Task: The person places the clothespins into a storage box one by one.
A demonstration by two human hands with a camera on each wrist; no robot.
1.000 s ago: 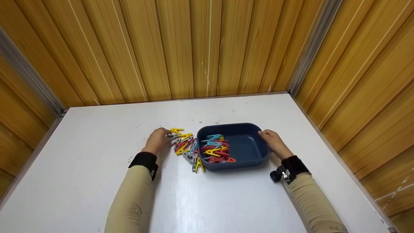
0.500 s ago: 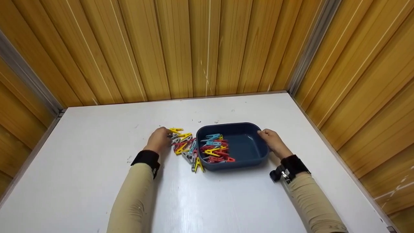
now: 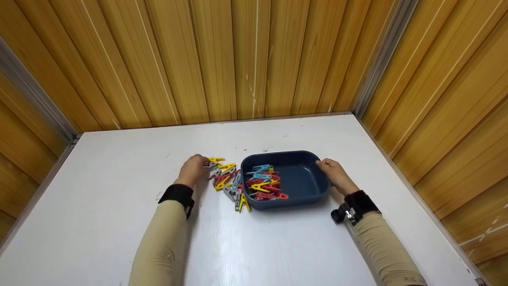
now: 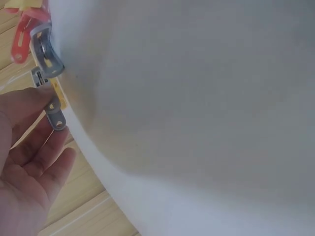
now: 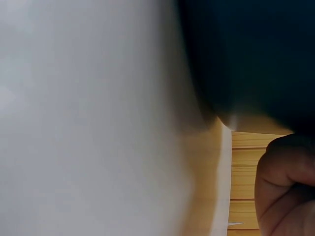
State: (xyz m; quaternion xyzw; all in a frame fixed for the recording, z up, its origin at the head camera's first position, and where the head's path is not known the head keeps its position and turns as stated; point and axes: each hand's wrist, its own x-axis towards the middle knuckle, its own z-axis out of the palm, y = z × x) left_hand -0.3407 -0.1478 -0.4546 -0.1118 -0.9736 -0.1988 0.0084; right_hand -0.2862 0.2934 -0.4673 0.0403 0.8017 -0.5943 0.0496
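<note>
My left hand (image 3: 192, 170) is at the far left of a loose pile of clothespins (image 3: 223, 182), coloured yellow, grey, red and blue. In the left wrist view its thumb and fingers pinch a grey clothespin (image 4: 58, 121), with another grey clothespin (image 4: 45, 51) just beyond. A dark blue rectangular bin (image 3: 291, 202) stands to the right of the pile, touching or nearly touching it. Inside, more clothespins (image 3: 262, 186) are heaped on its left side. My right hand (image 3: 335, 174) grips the bin's right rim, its fingers curled; part of them is hidden.
The white table (image 3: 246, 246) carries the bin and the pile. Wood-patterned panels (image 3: 222, 59) close off the back and both sides. A yellow clothespin (image 3: 244, 202) lies against the bin's front left corner.
My left hand has shifted slightly among the grey clothespins at the pile's left edge. The right hand and the bin have stayed in place.
</note>
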